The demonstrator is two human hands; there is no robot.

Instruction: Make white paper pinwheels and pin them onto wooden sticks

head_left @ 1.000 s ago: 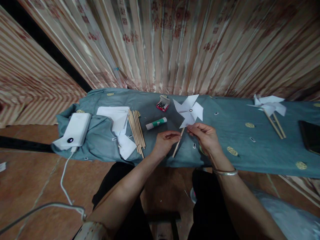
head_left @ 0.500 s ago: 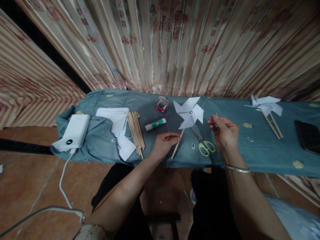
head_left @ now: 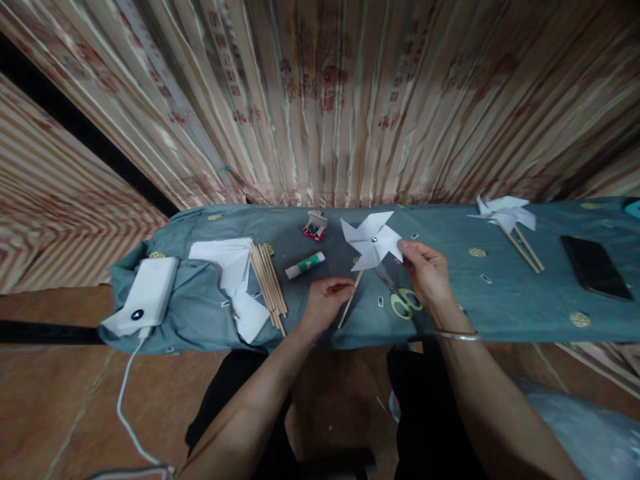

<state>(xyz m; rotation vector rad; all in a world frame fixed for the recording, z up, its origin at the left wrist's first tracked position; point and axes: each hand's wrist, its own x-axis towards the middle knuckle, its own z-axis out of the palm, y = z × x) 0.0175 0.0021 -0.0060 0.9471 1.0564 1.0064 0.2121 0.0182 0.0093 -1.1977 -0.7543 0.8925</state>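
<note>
A white paper pinwheel point(head_left: 367, 257) with a shiny pin at its centre is held over the cloth. Its thin wooden stick point(head_left: 346, 312) is pinched between the thumb and fingers of my left hand point(head_left: 324, 303). My right hand point(head_left: 426, 267) has its thumb and fingertips closed on the tip of the right-hand paper blade. Just below the pinwheel lie scissors with yellow-green handles point(head_left: 404, 303), partly behind my right hand. A green and white glue stick point(head_left: 305, 265) and a small red open box of pins point(head_left: 315, 227) are left of the pinwheel.
Wooden sticks point(head_left: 269, 283) lie bundled beside white paper sheets point(head_left: 220, 253). A white power bank point(head_left: 150, 287) with a cable is at the far left. Finished pinwheels point(head_left: 510, 213) and a black phone point(head_left: 595, 267) lie right, on the green cloth point(head_left: 525, 320).
My right hand has moved left from beside the pinwheel and taken hold of its blade. My left hand still grips the stick. The view has shifted slightly.
</note>
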